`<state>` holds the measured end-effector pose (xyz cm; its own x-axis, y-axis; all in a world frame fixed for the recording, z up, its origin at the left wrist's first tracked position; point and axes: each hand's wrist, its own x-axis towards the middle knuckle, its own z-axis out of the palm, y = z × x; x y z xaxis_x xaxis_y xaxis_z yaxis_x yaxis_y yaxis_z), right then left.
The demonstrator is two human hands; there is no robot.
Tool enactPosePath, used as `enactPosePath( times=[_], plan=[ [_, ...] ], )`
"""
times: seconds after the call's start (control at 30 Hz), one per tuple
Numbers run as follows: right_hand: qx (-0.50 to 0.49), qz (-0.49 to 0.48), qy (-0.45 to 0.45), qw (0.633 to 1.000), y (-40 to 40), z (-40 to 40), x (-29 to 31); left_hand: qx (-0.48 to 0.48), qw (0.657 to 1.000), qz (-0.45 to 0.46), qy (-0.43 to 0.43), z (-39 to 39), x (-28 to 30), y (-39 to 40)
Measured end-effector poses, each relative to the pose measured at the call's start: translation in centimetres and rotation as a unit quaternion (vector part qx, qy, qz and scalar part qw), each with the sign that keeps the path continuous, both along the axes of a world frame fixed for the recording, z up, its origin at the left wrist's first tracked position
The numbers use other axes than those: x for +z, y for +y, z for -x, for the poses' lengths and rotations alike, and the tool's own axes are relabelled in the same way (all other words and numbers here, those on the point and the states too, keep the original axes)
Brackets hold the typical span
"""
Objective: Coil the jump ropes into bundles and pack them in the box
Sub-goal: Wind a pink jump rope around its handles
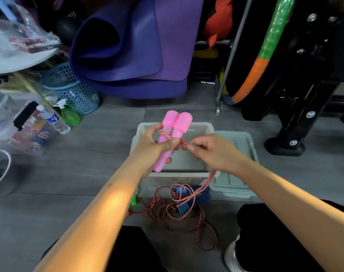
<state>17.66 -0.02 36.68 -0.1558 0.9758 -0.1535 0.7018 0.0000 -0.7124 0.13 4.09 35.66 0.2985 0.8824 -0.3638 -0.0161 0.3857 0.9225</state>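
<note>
Left hand (153, 144) grips both pink handles (174, 132) above the box (210, 127); right hand (210, 150) apparently pinches the pink rope (183, 143).

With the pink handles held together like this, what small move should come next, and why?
Probably another wrap: the right hand should carry the cord around the pink handles again. The left hand grips both handles together over the box, only a turn or so crosses them, and much of the cord trails loose to the floor.
</note>
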Motion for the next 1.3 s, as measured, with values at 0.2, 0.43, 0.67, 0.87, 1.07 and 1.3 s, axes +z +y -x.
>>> enactPosePath(
  times=[0.2,0.43,0.67,0.87,1.07,1.3],
  plan=[
    [0.079,-0.133,-0.227,0.962,-1.4,0.3,0.3,0.005,0.988,-0.066,0.137,0.3,-0.4,0.2],
    [0.141,-0.246,-0.187,0.940,0.0,-1.0,0.1,-0.181,0.954,-0.088,0.222,-1.1,-1.0,-0.5],
    [0.079,-0.143,-0.077,0.984,0.6,-1.7,1.5,-0.350,0.900,-0.110,0.236,-1.5,0.1,-2.0],
    [0.081,0.059,0.145,0.984,0.7,-2.1,0.6,-0.388,0.894,-0.116,0.193,-0.6,0.7,-2.5],
    [-0.012,0.186,0.265,0.946,1.1,-2.1,0.2,-0.378,0.900,-0.125,0.176,-0.4,1.2,-2.2],
    [-0.004,0.260,0.343,0.903,0.8,-2.6,0.9,-0.291,0.955,-0.043,0.033,0.5,0.8,-1.2]
  ],
)
